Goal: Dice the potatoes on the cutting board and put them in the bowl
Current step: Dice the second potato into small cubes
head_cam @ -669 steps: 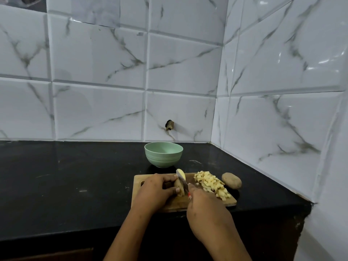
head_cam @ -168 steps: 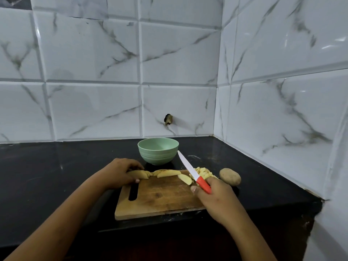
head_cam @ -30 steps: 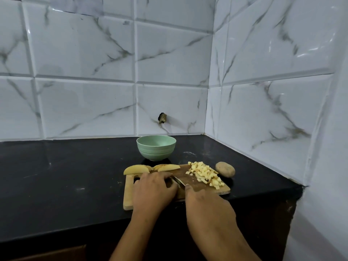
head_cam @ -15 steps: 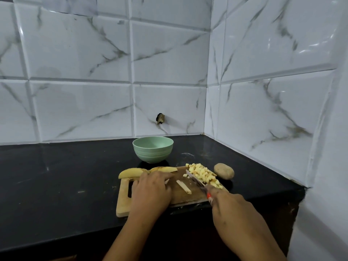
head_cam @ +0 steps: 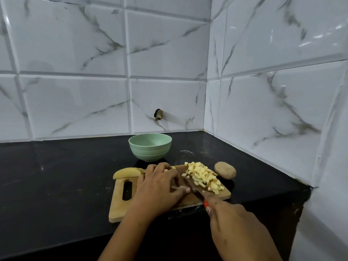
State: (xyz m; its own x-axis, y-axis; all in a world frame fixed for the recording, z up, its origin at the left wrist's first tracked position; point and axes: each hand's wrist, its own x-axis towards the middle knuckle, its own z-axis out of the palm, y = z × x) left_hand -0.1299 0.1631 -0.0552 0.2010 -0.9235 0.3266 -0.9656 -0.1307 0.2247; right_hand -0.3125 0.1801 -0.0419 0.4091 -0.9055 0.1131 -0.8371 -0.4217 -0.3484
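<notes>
A wooden cutting board (head_cam: pixel 120 208) lies on the black counter. My left hand (head_cam: pixel 158 187) rests palm down on its middle, covering potato pieces beneath the fingers. My right hand (head_cam: pixel 233 223) grips the red-handled knife (head_cam: pixel 195 191), whose blade lies on the board just right of my left fingertips. A pile of diced potato (head_cam: pixel 203 176) sits at the board's far right. Potato wedges (head_cam: pixel 128 172) lie at the far left edge. A whole unpeeled potato (head_cam: pixel 225 170) rests on the counter beside the board. The green bowl (head_cam: pixel 150 146) stands behind, empty.
The black counter (head_cam: pixel 56 181) stretches left of the board. White marbled tile walls meet in a corner at the back right. The counter's front edge runs just below the board, and its right end stops at the wall.
My right hand brought the knife back left, against my left fingertips. The loose potato strip seen on the board half a second ago is now hidden or under my left hand.
</notes>
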